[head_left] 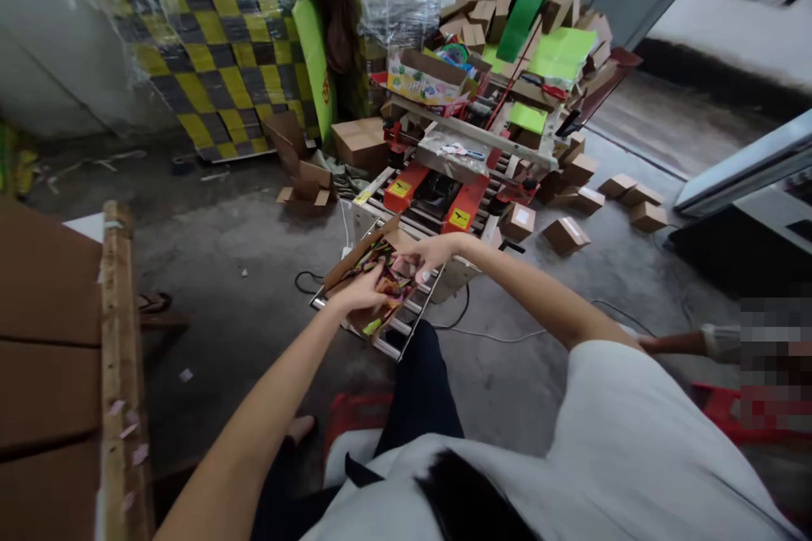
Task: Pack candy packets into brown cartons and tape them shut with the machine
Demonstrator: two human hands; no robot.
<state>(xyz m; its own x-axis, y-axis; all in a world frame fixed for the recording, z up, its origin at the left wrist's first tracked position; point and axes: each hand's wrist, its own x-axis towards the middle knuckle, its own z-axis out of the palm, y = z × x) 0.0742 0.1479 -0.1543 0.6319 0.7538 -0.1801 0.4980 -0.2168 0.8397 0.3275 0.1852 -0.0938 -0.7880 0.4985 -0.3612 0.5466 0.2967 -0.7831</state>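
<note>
Carton [353, 260] contents blurred, left hand [359, 294], right hand [432, 253] inside; grips unclear

Both hands are down in an open cardboard box [348, 264] of colourful packets [388, 289]. The left hand [360, 294] lies on the packets, and the right hand [431, 254] is spread flat at the far edge. The box sits on a roller track [406, 328] in front of a red taping machine [444, 194], with small cartons [495, 0] heaped behind.

Open box [355, 270] at centre: matt brown cardboard, holding glossy coloured packets [386, 287]. Rollers [406, 323] beneath: bare metal. Floor [241, 228]: rough grey concrete. Upper left: checkered stack [216, 68] under clear glossy plastic film. Left plank [117, 330]: rough wood.
</note>
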